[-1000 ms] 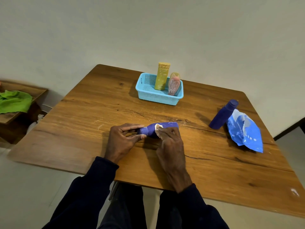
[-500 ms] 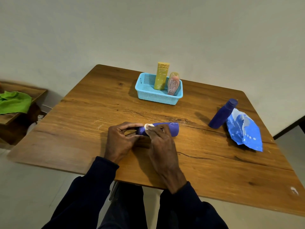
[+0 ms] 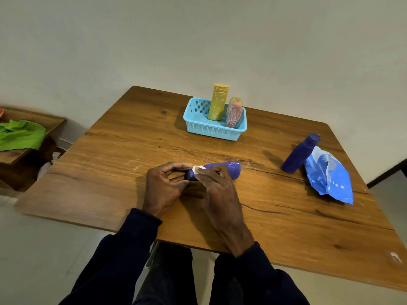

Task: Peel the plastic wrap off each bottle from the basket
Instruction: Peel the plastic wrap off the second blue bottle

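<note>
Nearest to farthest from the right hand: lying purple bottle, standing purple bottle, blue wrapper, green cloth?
1. lying purple bottle, under the right hand
2. standing purple bottle, rightward
3. blue wrapper, beyond it
4. green cloth, far left

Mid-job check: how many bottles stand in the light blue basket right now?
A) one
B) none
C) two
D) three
C: only the yellow bottle and the pink bottle stand in the basket; the purple bottle lies on the table, gripped by the left hand and the right hand.
</note>
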